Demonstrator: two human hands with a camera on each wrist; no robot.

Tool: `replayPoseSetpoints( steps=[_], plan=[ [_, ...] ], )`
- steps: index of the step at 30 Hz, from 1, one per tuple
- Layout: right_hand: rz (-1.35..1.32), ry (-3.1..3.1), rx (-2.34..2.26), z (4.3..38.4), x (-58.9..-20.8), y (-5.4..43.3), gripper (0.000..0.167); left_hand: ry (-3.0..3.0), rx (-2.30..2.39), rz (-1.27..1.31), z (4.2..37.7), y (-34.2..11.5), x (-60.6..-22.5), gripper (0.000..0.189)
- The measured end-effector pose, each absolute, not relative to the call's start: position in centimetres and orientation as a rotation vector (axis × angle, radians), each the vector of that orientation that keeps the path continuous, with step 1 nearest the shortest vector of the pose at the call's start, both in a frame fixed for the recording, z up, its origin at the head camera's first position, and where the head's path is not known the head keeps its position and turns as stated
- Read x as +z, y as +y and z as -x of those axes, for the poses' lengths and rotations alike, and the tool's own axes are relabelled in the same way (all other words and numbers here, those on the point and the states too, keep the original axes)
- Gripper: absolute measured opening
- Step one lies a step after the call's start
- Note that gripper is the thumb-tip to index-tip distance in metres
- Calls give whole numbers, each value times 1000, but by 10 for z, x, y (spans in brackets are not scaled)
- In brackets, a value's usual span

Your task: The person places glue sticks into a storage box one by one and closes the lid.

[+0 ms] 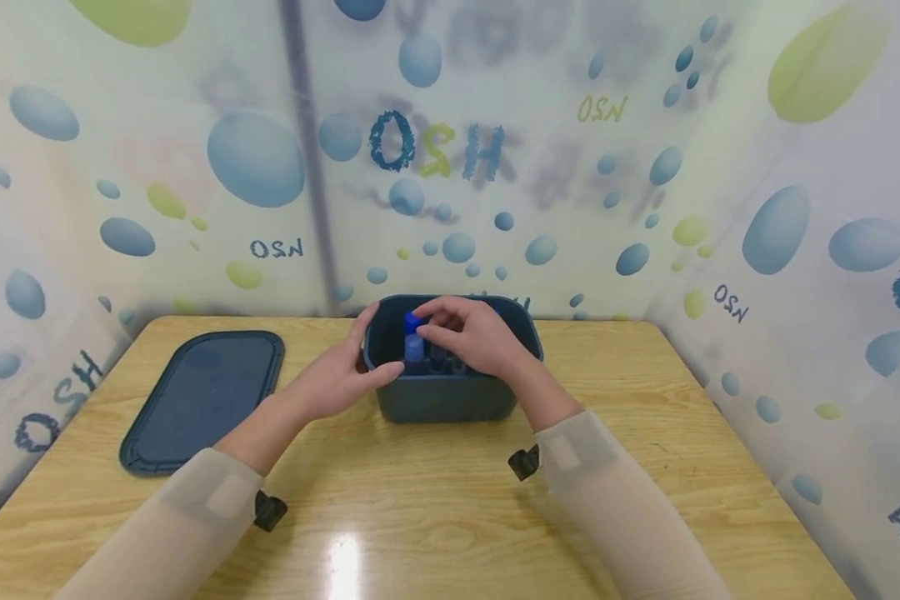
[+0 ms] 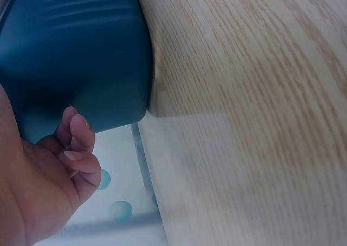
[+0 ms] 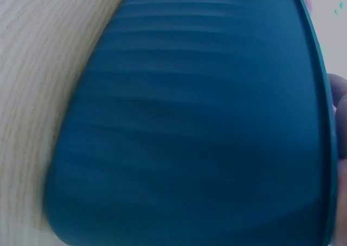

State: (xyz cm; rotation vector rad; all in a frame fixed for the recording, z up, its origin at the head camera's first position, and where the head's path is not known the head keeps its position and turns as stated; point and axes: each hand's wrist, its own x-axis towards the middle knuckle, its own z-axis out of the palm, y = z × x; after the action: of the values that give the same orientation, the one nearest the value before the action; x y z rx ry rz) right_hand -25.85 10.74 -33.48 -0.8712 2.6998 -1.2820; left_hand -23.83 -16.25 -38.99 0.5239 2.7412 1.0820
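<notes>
A dark blue storage bin (image 1: 450, 400) stands on the table near the back wall. At its left corner my left hand (image 1: 341, 371) holds the rim, thumb over the front edge and index finger along the side. Its other fingers (image 2: 84, 132) curl loosely outside the bin in the left wrist view. My right hand (image 1: 476, 337) reaches in over the right part, thumb and index fingertips pinching at a bright blue cap (image 1: 411, 322). A bottle with a translucent blue cap (image 1: 414, 347) stands just in front of it. Darker small containers (image 1: 438, 360) lie partly hidden under my right hand.
A dark blue lid (image 1: 206, 400) lies flat on the left of the wooden table (image 1: 420, 508). Printed fabric walls (image 1: 457, 208) close off the back and both sides. In the right wrist view, the bin's ribbed outer wall (image 3: 184, 116) fills most of the picture.
</notes>
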Motion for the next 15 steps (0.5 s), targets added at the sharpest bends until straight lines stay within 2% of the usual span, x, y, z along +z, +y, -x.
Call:
replayPoseSetpoints(
  steps=[15],
  plan=[
    [785,2702,-1415,234,-322,161,30,2738,1087,-498,236,-161,-390,112]
  ],
)
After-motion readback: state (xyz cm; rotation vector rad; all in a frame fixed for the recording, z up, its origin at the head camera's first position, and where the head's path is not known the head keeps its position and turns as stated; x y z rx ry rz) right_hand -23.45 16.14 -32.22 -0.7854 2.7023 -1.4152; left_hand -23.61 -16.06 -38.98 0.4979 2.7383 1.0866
